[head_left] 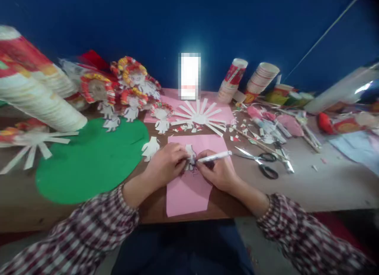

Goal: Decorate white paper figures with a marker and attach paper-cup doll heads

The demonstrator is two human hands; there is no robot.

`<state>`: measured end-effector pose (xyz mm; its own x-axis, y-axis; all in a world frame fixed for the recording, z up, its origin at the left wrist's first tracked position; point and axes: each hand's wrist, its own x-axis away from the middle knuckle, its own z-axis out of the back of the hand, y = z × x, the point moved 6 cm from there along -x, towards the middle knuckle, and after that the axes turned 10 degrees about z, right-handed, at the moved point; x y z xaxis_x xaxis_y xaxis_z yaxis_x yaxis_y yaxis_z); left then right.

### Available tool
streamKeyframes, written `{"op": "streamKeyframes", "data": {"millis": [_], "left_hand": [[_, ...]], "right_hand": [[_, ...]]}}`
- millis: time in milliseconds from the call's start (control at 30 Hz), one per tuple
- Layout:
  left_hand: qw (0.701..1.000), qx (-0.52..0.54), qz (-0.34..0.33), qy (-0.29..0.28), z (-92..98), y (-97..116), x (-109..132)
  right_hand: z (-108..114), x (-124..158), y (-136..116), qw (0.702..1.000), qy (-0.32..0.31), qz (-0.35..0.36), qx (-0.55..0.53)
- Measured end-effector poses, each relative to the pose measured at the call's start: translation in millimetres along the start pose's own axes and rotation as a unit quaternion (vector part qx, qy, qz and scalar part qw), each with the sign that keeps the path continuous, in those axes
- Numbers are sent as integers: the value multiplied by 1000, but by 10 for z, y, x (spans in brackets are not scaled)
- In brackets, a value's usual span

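On a pink sheet of paper [186, 198] lies a small white paper doll cutout [190, 151], directly in front of me. The fingertips of my left hand [166, 163] pinch its left edge. My right hand [218, 171] is closed around a white marker [219, 155], whose tip meets the cutout's right side. Dark pen marks show on the pink sheet just below the cutout. Another white paper cutout [151, 149] sits to the left, close to my left hand. Scissors [260, 162] with black handles rest to the right of my right hand.
A green oval sheet [91, 164] covers the left part of the table. Behind it stand finished paper dolls [132, 105] with red and yellow rings. Stacks of paper cups [44, 79] rise at left and back right. A paper cup cut into strips [201, 117] lies ahead, among scraps.
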<state>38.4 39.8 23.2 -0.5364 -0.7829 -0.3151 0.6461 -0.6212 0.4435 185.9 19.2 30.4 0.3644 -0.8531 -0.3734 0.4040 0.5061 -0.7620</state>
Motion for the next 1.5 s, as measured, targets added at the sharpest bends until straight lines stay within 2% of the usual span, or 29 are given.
{"op": "streamKeyframes", "data": {"millis": [633,900,1233,1500], "left_hand": [[1000,-13,3,12,20,14,-1],[1000,-5,15,-3,17,11,-14],[1000,-3,5,12,21,-7,-3],[1000,2,11,-3,12,-7,-9]], "right_hand": [[-15,35,29,998,-9,-41,-41],[25,15,13,996,29,-57,-63],[36,2,-37,999,18,-30,-30],[14,20,-22,999,4,-32,-30]]}}
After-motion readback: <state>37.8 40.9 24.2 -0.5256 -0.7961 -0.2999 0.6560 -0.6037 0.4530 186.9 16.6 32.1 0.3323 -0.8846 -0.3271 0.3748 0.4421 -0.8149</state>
